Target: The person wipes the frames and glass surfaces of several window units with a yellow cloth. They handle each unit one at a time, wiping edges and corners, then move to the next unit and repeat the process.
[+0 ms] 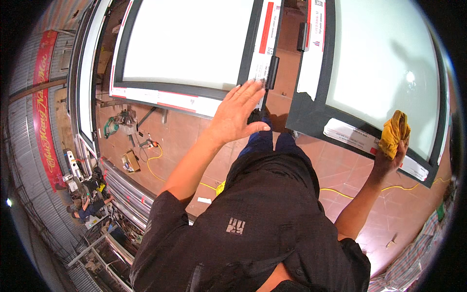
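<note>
Two dark-framed glass panels lie in front of me with a gap between them. My left hand (241,112), its fingers stretched out, is over the near right corner of the left panel (187,44); whether it presses on the frame I cannot tell. A black hinge (273,73) sits on that frame's right edge, beside my fingertips. In my right hand (396,158) is a bunched yellow cloth (395,134), at the near edge of the right panel (374,73). Partly torn white and red protective film (350,134) covers the frames. Another black hinge (302,37) is on the right panel's left edge.
Yellow cable (335,193) runs across the red tiled floor (228,168). At the left are a green power tool (111,127), a small cardboard box (130,160), and a stack of metal profiles (124,187). Farther left, another person (92,209) is beside cluttered equipment.
</note>
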A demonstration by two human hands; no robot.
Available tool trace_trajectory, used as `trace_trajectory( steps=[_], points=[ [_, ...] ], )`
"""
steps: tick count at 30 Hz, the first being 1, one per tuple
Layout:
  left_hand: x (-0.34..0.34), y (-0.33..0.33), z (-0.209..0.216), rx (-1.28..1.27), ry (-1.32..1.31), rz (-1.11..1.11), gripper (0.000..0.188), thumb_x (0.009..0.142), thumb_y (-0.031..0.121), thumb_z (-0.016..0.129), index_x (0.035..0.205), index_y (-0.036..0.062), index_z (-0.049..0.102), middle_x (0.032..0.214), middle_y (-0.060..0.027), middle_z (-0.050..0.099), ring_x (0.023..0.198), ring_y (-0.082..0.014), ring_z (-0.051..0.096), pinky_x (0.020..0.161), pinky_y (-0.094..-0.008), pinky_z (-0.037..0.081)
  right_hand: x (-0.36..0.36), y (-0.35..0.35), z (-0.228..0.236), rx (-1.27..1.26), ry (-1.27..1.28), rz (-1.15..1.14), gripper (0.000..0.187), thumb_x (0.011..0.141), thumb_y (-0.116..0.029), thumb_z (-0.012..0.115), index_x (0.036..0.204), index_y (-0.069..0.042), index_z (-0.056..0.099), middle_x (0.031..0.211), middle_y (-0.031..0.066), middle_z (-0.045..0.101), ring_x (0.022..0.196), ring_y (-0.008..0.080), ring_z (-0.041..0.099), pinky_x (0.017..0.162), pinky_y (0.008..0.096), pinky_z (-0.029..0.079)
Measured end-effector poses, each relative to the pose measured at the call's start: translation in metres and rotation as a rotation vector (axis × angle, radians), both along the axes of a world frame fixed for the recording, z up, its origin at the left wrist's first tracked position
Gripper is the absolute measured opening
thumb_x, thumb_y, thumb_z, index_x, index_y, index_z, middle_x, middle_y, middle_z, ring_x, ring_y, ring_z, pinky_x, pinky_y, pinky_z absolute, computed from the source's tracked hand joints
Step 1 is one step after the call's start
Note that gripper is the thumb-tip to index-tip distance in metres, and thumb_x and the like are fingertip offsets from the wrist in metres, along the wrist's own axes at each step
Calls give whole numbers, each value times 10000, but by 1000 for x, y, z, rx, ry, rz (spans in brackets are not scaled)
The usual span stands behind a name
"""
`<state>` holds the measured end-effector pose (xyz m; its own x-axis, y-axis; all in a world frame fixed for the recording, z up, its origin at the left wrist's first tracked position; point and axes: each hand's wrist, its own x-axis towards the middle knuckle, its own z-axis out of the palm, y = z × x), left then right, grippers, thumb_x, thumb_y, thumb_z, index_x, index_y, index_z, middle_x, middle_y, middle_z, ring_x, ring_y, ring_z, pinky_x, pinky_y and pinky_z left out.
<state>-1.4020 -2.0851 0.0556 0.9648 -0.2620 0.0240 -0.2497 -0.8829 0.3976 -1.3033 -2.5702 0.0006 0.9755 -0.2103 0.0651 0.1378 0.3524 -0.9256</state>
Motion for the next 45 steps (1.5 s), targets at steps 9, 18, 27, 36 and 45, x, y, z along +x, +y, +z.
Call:
trace_trajectory(
  steps=[9,18,27,36,45],
  points=[
    [-49,29,-17,-44,-118,285,990,744,605,822,1455,-15,521,1534,-228,481,1388,-387,485,1140,-509,372,-5,12,6,-444,32,-155,570,1001,-185,423,1506,76,376,1510,253,479,1338,385,563,1115,483,510],
    [-90,-8,-38,21,4,204,1136,769,655,785,1562,-37,356,1649,-253,311,1551,-406,264,1245,-593,127,-3,10,4,-86,109,-135,582,996,-198,415,1487,109,362,1511,272,475,1338,383,564,1113,485,514],
    [-95,-19,-39,-49,-75,196,965,793,594,788,1459,-52,521,1582,-217,453,1503,-353,391,1237,-569,194,-3,13,6,-112,73,-136,606,949,-179,472,1492,75,386,1487,269,499,1322,390,578,1093,501,529],
    [-94,-22,-37,-142,-132,-18,782,778,509,843,1359,26,639,1485,-197,564,1409,-357,514,1152,-503,378,0,19,11,-39,78,-48,606,931,-151,474,1489,75,397,1498,278,496,1331,390,573,1091,499,529],
    [-14,-3,-14,-167,-121,98,867,741,568,843,1368,18,605,1528,-207,502,1461,-365,437,1175,-533,348,-4,17,8,-972,-203,-173,583,909,-92,562,1450,97,453,1438,265,544,1285,401,599,1066,481,548]
  ],
)
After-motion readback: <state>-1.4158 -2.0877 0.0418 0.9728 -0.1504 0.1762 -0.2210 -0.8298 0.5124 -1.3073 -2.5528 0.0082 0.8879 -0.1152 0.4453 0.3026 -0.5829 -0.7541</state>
